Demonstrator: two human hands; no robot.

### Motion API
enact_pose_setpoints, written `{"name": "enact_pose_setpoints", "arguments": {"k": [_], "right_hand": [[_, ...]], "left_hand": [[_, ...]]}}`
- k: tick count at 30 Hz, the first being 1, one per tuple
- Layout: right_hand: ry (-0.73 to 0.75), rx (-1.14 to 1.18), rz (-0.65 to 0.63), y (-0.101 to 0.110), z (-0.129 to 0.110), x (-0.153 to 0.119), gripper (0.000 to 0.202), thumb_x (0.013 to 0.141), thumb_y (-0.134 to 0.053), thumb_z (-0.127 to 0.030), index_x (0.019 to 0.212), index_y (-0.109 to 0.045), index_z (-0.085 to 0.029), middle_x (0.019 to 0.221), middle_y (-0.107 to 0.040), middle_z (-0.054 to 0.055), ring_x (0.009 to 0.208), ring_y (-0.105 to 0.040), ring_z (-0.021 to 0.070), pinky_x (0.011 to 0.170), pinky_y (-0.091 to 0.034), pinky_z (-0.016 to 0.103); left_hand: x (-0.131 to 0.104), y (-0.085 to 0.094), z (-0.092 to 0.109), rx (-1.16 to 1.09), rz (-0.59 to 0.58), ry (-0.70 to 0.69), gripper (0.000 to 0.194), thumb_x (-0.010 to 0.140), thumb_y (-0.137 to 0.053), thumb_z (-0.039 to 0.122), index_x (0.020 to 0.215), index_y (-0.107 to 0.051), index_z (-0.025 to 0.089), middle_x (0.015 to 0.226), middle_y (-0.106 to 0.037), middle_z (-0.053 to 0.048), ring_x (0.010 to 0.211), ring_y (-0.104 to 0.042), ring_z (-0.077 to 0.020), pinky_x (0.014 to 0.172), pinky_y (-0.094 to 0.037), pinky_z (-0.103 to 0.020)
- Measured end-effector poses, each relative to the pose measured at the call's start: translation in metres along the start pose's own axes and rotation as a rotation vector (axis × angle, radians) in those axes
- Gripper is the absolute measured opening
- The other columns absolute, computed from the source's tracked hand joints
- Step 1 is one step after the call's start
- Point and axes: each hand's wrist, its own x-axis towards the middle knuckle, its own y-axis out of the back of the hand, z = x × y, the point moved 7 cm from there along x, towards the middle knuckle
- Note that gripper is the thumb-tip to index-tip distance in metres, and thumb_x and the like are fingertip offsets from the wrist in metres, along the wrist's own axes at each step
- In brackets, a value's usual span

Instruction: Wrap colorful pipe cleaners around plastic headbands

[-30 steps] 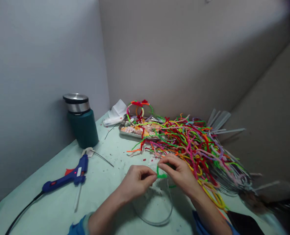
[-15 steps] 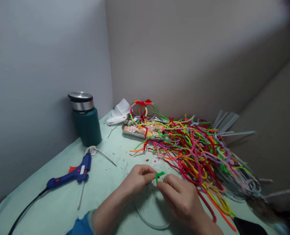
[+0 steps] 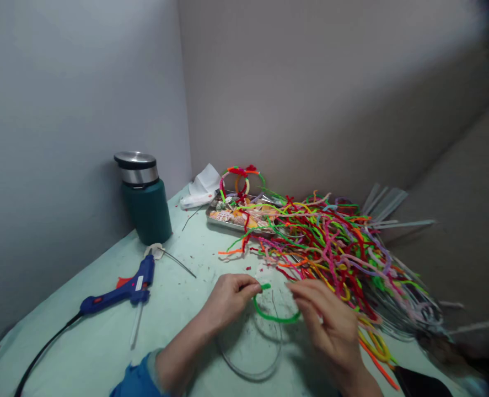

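Clock read from the green fuzzy strand [image 3: 275, 318], bowed between two hands just above the pale table [image 3: 178, 331]. Nearest, at 6: thin grey wire loop [image 3: 252, 377], lying flat. At 9, left hand [image 3: 230, 300]: thumb and fingers pinching the strand near its short bent tip. At 4, right hand [image 3: 296, 295]: thumb and fingertips slightly spread; the strand's other end reaches it, but we cannot tell whether it is held. Out at 9 we log a blue glue gun [image 3: 143, 281]. At 1 to 2, tangled coloured strands [image 3: 318, 237]. At 10, teal bottle [image 3: 147, 212], upright. Farthest, at 11, shallow metal tray [image 3: 226, 225] of small pieces, multicoloured rings [image 3: 239, 172] at its back.
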Motion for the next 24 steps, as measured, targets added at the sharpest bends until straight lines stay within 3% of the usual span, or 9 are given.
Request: {"name": "enact_pose_setpoints", "arguments": {"k": [3, 5, 6, 8, 11, 13, 16, 18, 24], "right_hand": [[-0.42, 0.058, 0.378, 0.031, 0.045, -0.011, 0.027, 0.089, -0.046, -0.035, 0.095, -0.066, -0.018, 0.093, -0.064, 0.008, 0.082, -0.06, 0.0199, 0.072, -0.047, 0.032], [-0.688, 0.202, 0.446, 0.028, 0.069, -0.023, 0.031, 0.086, -0.05, -0.043, 0.095, -0.065, -0.017, 0.083, -0.064, 0.005, 0.069, -0.059, 0.0172, 0.062, -0.047, 0.029], [-0.778, 0.304, 0.396, 0.017, 0.076, -0.026, 0.033, 0.083, -0.054, -0.046, 0.092, -0.065, -0.016, 0.074, -0.063, 0.003, 0.061, -0.057, 0.0151, 0.055, -0.046, 0.026], [-0.856, 0.516, 0.154, -0.015, 0.074, -0.027, 0.034, 0.08, -0.057, -0.048, 0.083, -0.064, -0.015, 0.058, -0.056, -0.001, 0.048, -0.048, 0.0103, 0.044, -0.037, 0.02], [-0.921, 0.762, -0.263, -0.063, 0.048, -0.035, 0.037, 0.082, -0.055, -0.048, 0.075, -0.063, -0.012, 0.043, -0.049, -0.004, 0.036, -0.036, 0.0056, 0.037, -0.025, 0.017], [-0.996, 0.921, -0.391, -0.084, 0.03, -0.043, 0.034, 0.081, -0.057, -0.045, 0.076, -0.064, -0.012, 0.048, -0.053, -0.002, 0.034, -0.033, 0.0039, 0.034, -0.02, 0.017], [-1.066, 1.182, -0.407, -0.099, 0.013, -0.049, 0.03, 0.079, -0.06, -0.041, 0.079, -0.064, -0.012, 0.066, -0.061, 0.003, 0.036, -0.035, 0.0024, 0.034, -0.017, 0.017], [-1.099, 1.299, -0.379, -0.103, 0.009, -0.051, 0.023, 0.077, -0.064, -0.036, 0.077, -0.064, -0.014, 0.066, -0.06, 0.002, 0.038, -0.035, 0.0026, 0.035, -0.018, 0.016], [-1.097, 1.319, -0.277, -0.096, 0.021, -0.044, 0.014, 0.075, -0.067, -0.028, 0.076, -0.061, -0.015, 0.064, -0.057, 0.001, 0.046, -0.042, 0.0055, 0.038, -0.026, 0.015]], "left_hand": [[0.002, 0.002, 0.0, -0.077, 0.003, 0.012, 0.029, 0.077, -0.054, 0.036, 0.075, -0.07, 0.012, 0.064, -0.059, 0.0, 0.062, -0.047, -0.012, 0.06, -0.033, -0.022], [0.003, 0.002, -0.001, -0.136, 0.002, 0.017, 0.029, 0.077, -0.054, 0.036, 0.077, -0.07, 0.012, 0.062, -0.055, 0.0, 0.059, -0.043, -0.0106, 0.058, -0.032, -0.022], [0.003, 0.002, -0.001, -0.161, -0.003, 0.021, 0.03, 0.078, -0.054, 0.037, 0.077, -0.069, 0.012, 0.06, -0.053, 0.001, 0.057, -0.041, -0.01, 0.056, -0.031, -0.022], [0.002, 0.001, 0.0, -0.206, -0.014, 0.024, 0.03, 0.078, -0.055, 0.038, 0.077, -0.069, 0.012, 0.057, -0.049, 0.002, 0.055, -0.038, -0.0093, 0.054, -0.029, -0.022], [0.001, 0.0, 0.004, -0.254, -0.016, 0.004, 0.029, 0.077, -0.056, 0.039, 0.077, -0.068, 0.012, 0.057, -0.049, 0.002, 0.056, -0.04, -0.0094, 0.055, -0.03, -0.022], [0.0, -0.001, 0.006, -0.287, -0.023, -0.006, 0.029, 0.077, -0.057, 0.038, 0.077, -0.068, 0.012, 0.059, -0.052, 0.001, 0.058, -0.043, -0.0101, 0.057, -0.033, -0.022], [-0.001, -0.003, 0.009, -0.323, -0.028, -0.009, 0.027, 0.077, -0.058, 0.036, 0.076, -0.068, 0.011, 0.064, -0.056, -0.001, 0.062, -0.047, -0.0116, 0.06, -0.036, -0.022], [-0.001, -0.003, 0.01, -0.325, -0.022, -0.017, 0.026, 0.075, -0.06, 0.036, 0.073, -0.068, 0.011, 0.067, -0.058, -0.002, 0.066, -0.049, -0.0125, 0.062, -0.037, -0.022], [-0.005, -0.008, 0.015, -0.422, -0.149, -0.008, 0.028, 0.075, -0.061, 0.037, 0.069, -0.067, 0.011, 0.06, -0.056, 0.0, 0.06, -0.047, -0.0099, 0.061, -0.036, -0.021]]}}
